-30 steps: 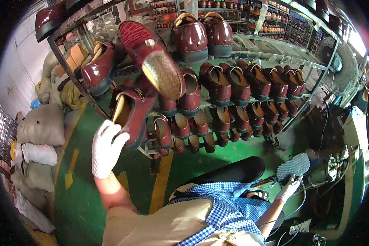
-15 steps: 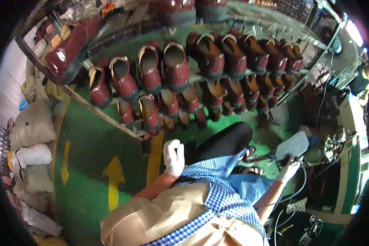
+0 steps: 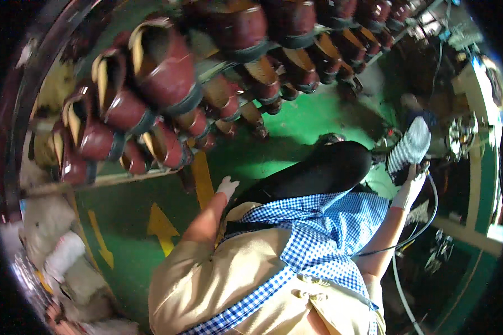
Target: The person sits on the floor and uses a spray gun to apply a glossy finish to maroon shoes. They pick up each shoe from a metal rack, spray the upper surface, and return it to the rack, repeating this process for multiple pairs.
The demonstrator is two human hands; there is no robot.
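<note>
My left hand (image 3: pixel 227 188), in a white glove, is low beside my bent knee, below the shoe rack. It looks empty, with its thumb and fingertips apart. Out to the right, my gloved right hand (image 3: pixel 411 188) is closed round a small dark hand tool (image 3: pixel 425 166), mostly covered by the fingers. A thin grey hose (image 3: pixel 434 204) runs from it and curves down. Just beyond the fingers is a flat, grey ribbed piece (image 3: pixel 411 146) with a rounded end; I cannot tell whether the hand also touches it. My black-clad knee (image 3: pixel 341 159) lies between the hands.
Tiers of glossy dark-red shoes (image 3: pixel 163 70) stand on a metal rack ahead and left. Stuffed sacks (image 3: pixel 44 220) line the left side. Yellow arrows (image 3: pixel 161 226) mark the green floor. Metal machinery (image 3: pixel 462 134) and a green-and-white bench (image 3: pixel 475 190) stand at the right.
My view has shifted toward the rack, so its shoes look nearer and higher. My left hand has dropped lower, and its fingers have parted. My right hand still grips the hosed tool.
</note>
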